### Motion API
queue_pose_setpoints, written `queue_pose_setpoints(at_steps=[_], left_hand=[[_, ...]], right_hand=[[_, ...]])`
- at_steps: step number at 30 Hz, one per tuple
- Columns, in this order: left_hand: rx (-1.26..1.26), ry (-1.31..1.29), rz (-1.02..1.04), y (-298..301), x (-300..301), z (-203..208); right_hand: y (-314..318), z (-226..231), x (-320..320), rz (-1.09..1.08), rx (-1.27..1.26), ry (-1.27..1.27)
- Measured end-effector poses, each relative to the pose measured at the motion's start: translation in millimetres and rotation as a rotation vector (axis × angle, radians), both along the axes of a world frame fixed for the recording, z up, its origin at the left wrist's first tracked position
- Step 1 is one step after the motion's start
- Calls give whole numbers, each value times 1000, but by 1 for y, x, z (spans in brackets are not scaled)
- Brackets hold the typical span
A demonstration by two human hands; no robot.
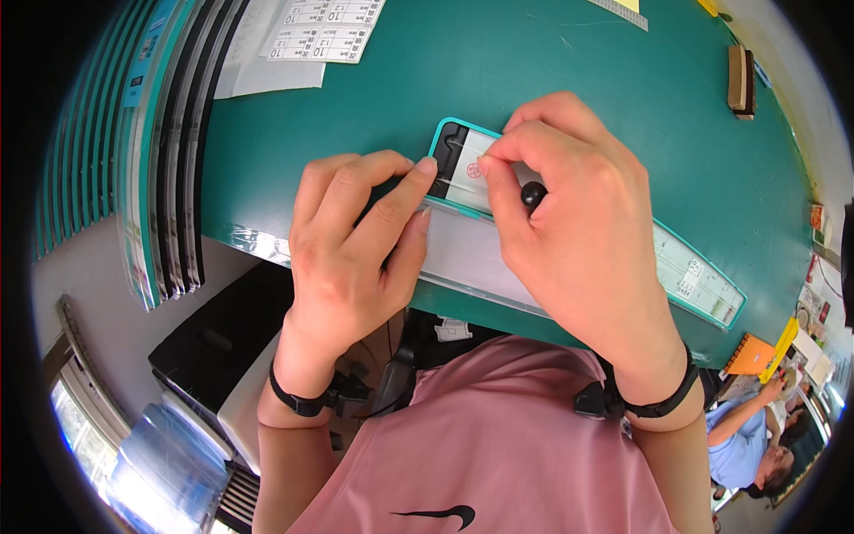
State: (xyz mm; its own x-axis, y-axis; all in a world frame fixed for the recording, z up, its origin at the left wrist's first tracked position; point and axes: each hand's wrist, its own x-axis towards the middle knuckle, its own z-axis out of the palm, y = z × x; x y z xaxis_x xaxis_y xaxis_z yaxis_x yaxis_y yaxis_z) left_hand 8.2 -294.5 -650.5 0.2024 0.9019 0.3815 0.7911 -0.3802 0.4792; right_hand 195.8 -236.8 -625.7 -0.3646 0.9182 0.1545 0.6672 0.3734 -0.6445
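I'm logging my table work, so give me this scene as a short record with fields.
Left hand: fingertips at the dark end of the teal-edged case
Right hand: thumb and index pinched over the white card; anything gripped is unclear
Beside right thumb: black knob
Surface: green table
Upper left: label sheet

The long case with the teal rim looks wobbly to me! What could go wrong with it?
The teal-rimmed case lies close to the near edge of the green table, so a bump might tip it off. The right hand has fingertips at the white piece with the red mark, and could smudge it. The left hand, at the case's end, might nudge it crooked.
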Motion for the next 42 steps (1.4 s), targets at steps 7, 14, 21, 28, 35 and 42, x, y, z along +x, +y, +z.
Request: queue_pose_setpoints(at_steps=[7, 14, 21, 28, 35, 42], left_hand=[[-44, 49, 12, -6, -1, 2], [-183, 401, 16, 3, 41, 28], [-106, 558, 43, -1, 29, 33], [-192, 91, -208, 14, 138, 56], [-64, 149, -443, 34, 234, 25], [-3, 188, -464, 32, 248, 37]], right_hand=[[-6, 11, 13, -13, 8, -75], [-21, 18, 79, -145, 4, -197], [-44, 65, 171, -437, -22, 242], [-70, 49, 305, -421, 90, 972], [-57, 7, 348, -497, 181, 977], [-70, 25, 339, -227, -160, 958]])
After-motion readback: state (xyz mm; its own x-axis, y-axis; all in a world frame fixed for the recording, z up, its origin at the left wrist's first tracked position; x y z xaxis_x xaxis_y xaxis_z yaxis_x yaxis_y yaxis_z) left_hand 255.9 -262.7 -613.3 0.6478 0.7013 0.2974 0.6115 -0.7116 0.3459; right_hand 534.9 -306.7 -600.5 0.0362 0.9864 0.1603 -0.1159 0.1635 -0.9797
